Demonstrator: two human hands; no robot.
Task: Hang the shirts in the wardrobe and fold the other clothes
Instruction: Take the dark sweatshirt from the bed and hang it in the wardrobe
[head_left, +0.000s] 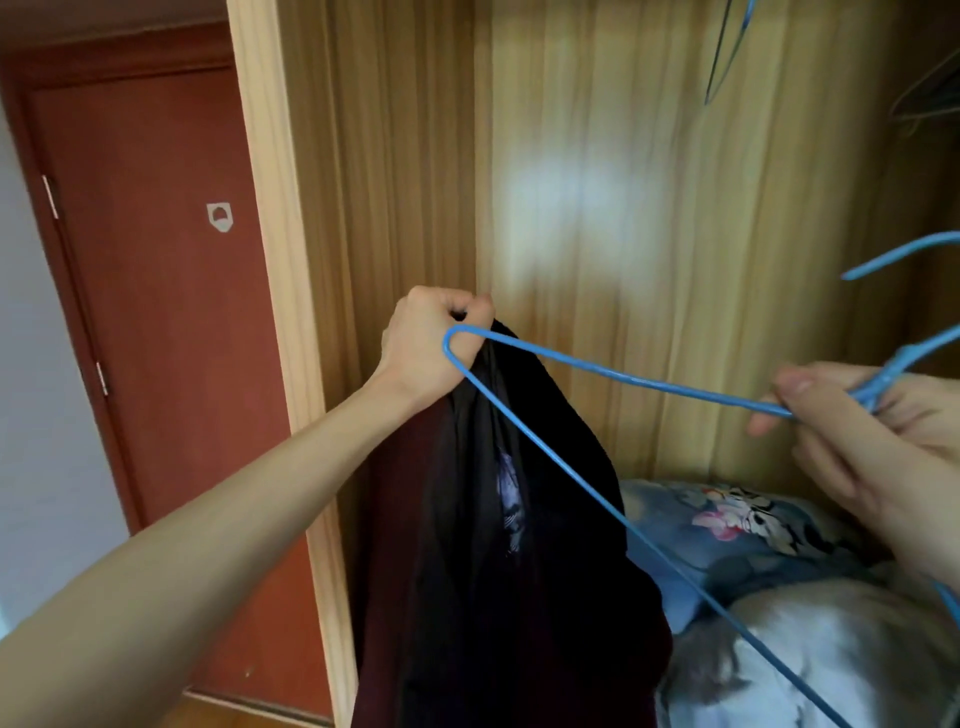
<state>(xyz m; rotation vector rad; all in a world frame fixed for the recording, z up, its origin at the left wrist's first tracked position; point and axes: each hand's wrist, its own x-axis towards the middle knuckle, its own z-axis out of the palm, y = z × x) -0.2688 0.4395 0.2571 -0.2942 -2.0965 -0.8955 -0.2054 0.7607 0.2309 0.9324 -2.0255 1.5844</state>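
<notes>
A black shirt (519, 519) was gripped in the fisted left hand (431, 343) at 9 o'clock. At 3 o'clock, a blue hanger (623, 376) was pinched by the right hand (857, 441).

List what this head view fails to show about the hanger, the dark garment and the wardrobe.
- Blue hanger: its right shoulder runs off the right edge; the neck is wrapped by the right hand.
- Dark garment: bunched under the left hand, bottom cut off by the lower edge, so its type is unclear.
- Wardrobe rail: above the top edge; only hanging hangers show, blurred.
</notes>
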